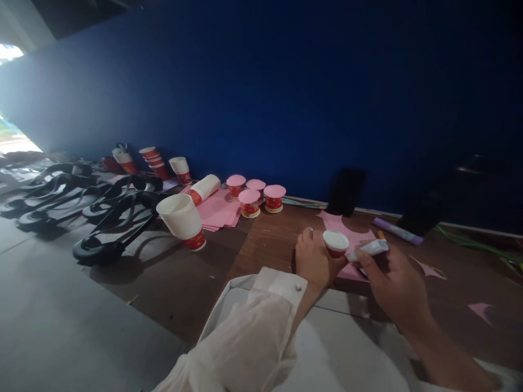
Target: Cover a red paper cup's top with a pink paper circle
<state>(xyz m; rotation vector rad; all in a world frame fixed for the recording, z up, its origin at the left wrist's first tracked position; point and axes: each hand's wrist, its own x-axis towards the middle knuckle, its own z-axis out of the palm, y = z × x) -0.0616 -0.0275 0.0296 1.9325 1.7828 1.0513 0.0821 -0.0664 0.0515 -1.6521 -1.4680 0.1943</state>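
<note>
My left hand is wrapped round a small red paper cup whose white round face points up. Close by on the right, my right hand grips a whitish tube, its left end near the cup. A small orange piece shows beside the tube; I cannot tell what it is part of. Under and behind the hands lies cut pink paper on the brown table.
Several red cups with pink paper discs stand against the blue partition. Left of them are pink sheets, a stack of white cups and black headset-like devices. A purple tube and pink scraps lie right.
</note>
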